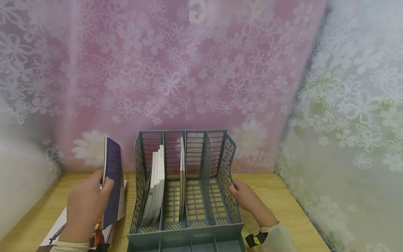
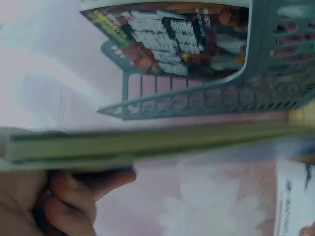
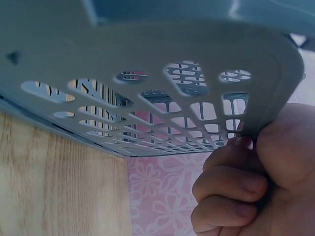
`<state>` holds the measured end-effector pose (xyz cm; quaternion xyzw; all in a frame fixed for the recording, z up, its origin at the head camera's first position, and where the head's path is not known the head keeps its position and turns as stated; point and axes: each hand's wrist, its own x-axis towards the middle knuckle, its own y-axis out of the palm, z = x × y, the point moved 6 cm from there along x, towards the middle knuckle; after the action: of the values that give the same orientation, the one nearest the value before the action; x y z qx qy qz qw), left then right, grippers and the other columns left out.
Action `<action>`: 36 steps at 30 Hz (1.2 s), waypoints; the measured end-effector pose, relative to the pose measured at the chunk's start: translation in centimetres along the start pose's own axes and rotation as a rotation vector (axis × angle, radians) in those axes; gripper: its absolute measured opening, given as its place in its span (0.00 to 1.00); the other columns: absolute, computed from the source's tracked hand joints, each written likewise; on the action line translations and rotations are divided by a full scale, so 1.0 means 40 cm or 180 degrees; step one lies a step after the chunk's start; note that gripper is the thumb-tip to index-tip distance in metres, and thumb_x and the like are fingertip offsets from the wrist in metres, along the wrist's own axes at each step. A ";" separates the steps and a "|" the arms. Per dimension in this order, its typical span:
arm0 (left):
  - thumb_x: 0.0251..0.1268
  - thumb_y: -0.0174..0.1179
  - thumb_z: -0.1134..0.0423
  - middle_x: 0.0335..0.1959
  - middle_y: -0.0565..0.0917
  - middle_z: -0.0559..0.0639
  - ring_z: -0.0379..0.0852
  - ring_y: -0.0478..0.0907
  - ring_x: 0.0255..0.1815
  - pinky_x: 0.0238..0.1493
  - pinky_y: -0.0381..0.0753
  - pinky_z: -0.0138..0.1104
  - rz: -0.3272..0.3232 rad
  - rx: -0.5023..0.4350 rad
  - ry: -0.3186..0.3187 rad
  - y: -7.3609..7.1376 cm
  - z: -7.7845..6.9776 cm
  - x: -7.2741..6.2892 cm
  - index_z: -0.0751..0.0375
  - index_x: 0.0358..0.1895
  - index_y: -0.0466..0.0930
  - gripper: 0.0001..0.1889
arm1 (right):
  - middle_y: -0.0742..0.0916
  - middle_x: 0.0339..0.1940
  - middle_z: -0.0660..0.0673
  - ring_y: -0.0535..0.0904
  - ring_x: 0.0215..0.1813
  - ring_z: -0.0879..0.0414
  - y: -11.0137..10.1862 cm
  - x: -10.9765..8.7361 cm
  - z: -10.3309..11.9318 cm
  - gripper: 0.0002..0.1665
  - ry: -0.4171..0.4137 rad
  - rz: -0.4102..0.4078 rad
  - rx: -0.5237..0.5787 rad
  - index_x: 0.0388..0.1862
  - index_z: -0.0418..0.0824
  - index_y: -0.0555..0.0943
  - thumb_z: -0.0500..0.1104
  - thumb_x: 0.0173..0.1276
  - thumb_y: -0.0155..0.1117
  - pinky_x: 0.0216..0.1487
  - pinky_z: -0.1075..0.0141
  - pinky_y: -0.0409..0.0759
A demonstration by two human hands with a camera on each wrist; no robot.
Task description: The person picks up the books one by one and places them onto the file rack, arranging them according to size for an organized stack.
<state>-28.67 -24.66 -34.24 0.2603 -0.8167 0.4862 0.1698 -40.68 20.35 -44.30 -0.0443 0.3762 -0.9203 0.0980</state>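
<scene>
My left hand (image 1: 86, 204) pinches a thin, dark blue, paper-paged book (image 1: 113, 185) upright, left of a grey plastic rack (image 1: 185, 232) with four slatted compartments and apart from it. My right hand (image 1: 245, 196) grips the edge of the rack's perforated right wall. Several pale-edged books (image 1: 155, 189) stand in the leftmost compartment (a slimmer volume (image 1: 182, 178) stands in the second). The rack sits on a yellowish wood-grain bench (image 1: 289, 210).
</scene>
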 end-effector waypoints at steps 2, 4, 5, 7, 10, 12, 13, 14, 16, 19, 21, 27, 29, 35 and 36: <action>0.72 0.55 0.58 0.21 0.79 0.51 0.46 0.69 0.17 0.18 0.62 0.40 0.0302 0.0004 -0.0118 0.006 0.012 -0.001 0.61 0.42 0.76 0.09 | 0.70 0.23 0.44 0.58 0.22 0.54 -0.001 0.000 0.002 0.18 -0.0022 -0.0007 -0.0021 0.29 0.40 0.66 0.44 0.84 0.45 0.27 0.60 0.61; 0.72 0.56 0.56 0.26 0.82 0.52 0.46 0.70 0.20 0.21 0.64 0.39 0.0580 -0.0024 -0.0191 0.009 0.017 -0.002 0.61 0.43 0.74 0.11 | 0.70 0.23 0.44 0.58 0.22 0.54 -0.002 0.002 0.002 0.18 -0.0043 -0.0007 -0.0042 0.29 0.40 0.66 0.43 0.84 0.44 0.28 0.61 0.61; 0.73 0.55 0.54 0.27 0.82 0.51 0.46 0.71 0.21 0.22 0.65 0.39 0.0736 -0.0041 -0.0219 0.012 0.018 -0.003 0.61 0.43 0.73 0.12 | 0.70 0.23 0.44 0.58 0.22 0.54 -0.002 0.002 0.002 0.18 -0.0048 -0.0009 -0.0052 0.30 0.40 0.66 0.44 0.84 0.44 0.28 0.61 0.61; 0.74 0.54 0.51 0.28 0.81 0.51 0.47 0.71 0.22 0.24 0.65 0.39 0.1049 -0.0060 -0.0268 0.019 0.019 -0.003 0.60 0.41 0.71 0.14 | 0.70 0.23 0.45 0.58 0.22 0.54 -0.004 0.003 -0.001 0.18 -0.0038 -0.0012 -0.0054 0.30 0.40 0.67 0.44 0.84 0.44 0.28 0.61 0.62; 0.76 0.51 0.47 0.35 0.84 0.56 0.48 0.78 0.27 0.27 0.71 0.42 0.1479 -0.0071 -0.0323 0.032 0.016 0.000 0.67 0.55 0.72 0.23 | 0.70 0.23 0.45 0.58 0.23 0.54 -0.007 0.003 -0.008 0.18 0.0001 -0.0025 -0.0047 0.30 0.40 0.67 0.44 0.84 0.44 0.28 0.60 0.62; 0.76 0.49 0.46 0.41 0.86 0.62 0.51 0.81 0.32 0.29 0.75 0.45 0.1677 -0.0089 -0.0366 0.043 0.015 0.002 0.71 0.66 0.68 0.31 | 0.70 0.23 0.45 0.58 0.23 0.54 -0.010 0.003 -0.012 0.18 0.0024 -0.0031 -0.0035 0.30 0.40 0.67 0.44 0.84 0.45 0.28 0.60 0.62; 0.77 0.49 0.45 0.45 0.86 0.66 0.52 0.83 0.34 0.31 0.77 0.47 0.1747 -0.0102 -0.0376 0.049 0.015 0.003 0.72 0.72 0.63 0.34 | 0.70 0.23 0.45 0.58 0.23 0.54 -0.011 0.004 -0.013 0.18 0.0031 -0.0038 -0.0030 0.30 0.40 0.67 0.44 0.84 0.45 0.28 0.60 0.62; 0.77 0.49 0.45 0.50 0.85 0.69 0.54 0.85 0.37 0.33 0.79 0.49 0.1784 -0.0112 -0.0378 0.056 0.016 0.004 0.73 0.75 0.58 0.38 | 0.70 0.23 0.45 0.58 0.23 0.54 -0.011 0.003 -0.014 0.18 0.0038 -0.0042 -0.0027 0.30 0.40 0.67 0.44 0.84 0.45 0.28 0.60 0.62; 0.78 0.46 0.45 0.54 0.83 0.73 0.58 0.85 0.41 0.36 0.80 0.52 0.1840 -0.0126 -0.0366 0.067 0.017 0.003 0.72 0.78 0.56 0.38 | 0.70 0.23 0.45 0.59 0.23 0.54 -0.010 0.003 -0.015 0.18 0.0043 -0.0049 -0.0025 0.30 0.40 0.67 0.44 0.84 0.45 0.28 0.61 0.62; 0.81 0.40 0.42 0.50 0.84 0.72 0.61 0.85 0.41 0.36 0.79 0.55 0.1906 -0.0081 -0.0342 0.081 0.015 -0.001 0.74 0.74 0.63 0.37 | 0.70 0.23 0.45 0.59 0.23 0.54 -0.008 0.002 -0.015 0.18 0.0052 -0.0060 -0.0030 0.30 0.40 0.67 0.44 0.83 0.45 0.28 0.61 0.62; 0.82 0.37 0.39 0.37 0.85 0.67 0.58 0.83 0.33 0.33 0.77 0.52 0.1994 -0.0055 -0.0357 0.089 0.012 -0.010 0.73 0.59 0.77 0.36 | 0.70 0.23 0.45 0.58 0.23 0.54 -0.007 0.001 -0.012 0.18 0.0045 -0.0061 -0.0033 0.30 0.40 0.67 0.44 0.83 0.45 0.28 0.61 0.62; 0.83 0.39 0.40 0.17 0.71 0.51 0.48 0.68 0.15 0.20 0.67 0.40 0.2029 0.0016 -0.0365 0.107 0.005 -0.032 0.58 0.19 0.69 0.33 | 0.70 0.24 0.45 0.59 0.23 0.54 -0.004 0.001 -0.007 0.17 0.0034 -0.0046 -0.0051 0.30 0.40 0.67 0.44 0.84 0.45 0.28 0.61 0.62; 0.84 0.40 0.41 0.17 0.71 0.51 0.48 0.68 0.16 0.20 0.66 0.40 0.1863 0.0063 -0.0331 0.104 0.004 -0.031 0.57 0.20 0.68 0.32 | 0.70 0.23 0.45 0.59 0.23 0.54 -0.002 0.001 -0.006 0.17 0.0037 -0.0040 -0.0053 0.30 0.41 0.67 0.44 0.84 0.45 0.28 0.61 0.62; 0.83 0.40 0.41 0.17 0.72 0.51 0.49 0.70 0.16 0.20 0.66 0.40 0.1755 -0.0028 -0.0443 0.106 0.015 -0.027 0.59 0.25 0.70 0.29 | 0.69 0.23 0.46 0.58 0.23 0.54 -0.001 0.000 -0.002 0.18 0.0037 -0.0042 -0.0042 0.30 0.40 0.67 0.44 0.84 0.45 0.28 0.61 0.61; 0.82 0.42 0.42 0.17 0.73 0.52 0.49 0.70 0.15 0.20 0.67 0.40 0.1829 -0.0053 -0.0490 0.108 0.016 -0.029 0.59 0.25 0.70 0.28 | 0.69 0.23 0.45 0.58 0.23 0.54 -0.001 -0.001 -0.002 0.18 0.0039 -0.0040 -0.0046 0.29 0.40 0.67 0.44 0.84 0.45 0.28 0.61 0.61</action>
<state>-30.30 -23.24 -38.21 0.0531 -0.8714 0.4864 -0.0350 -40.67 20.44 -44.30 -0.0417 0.3832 -0.9184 0.0896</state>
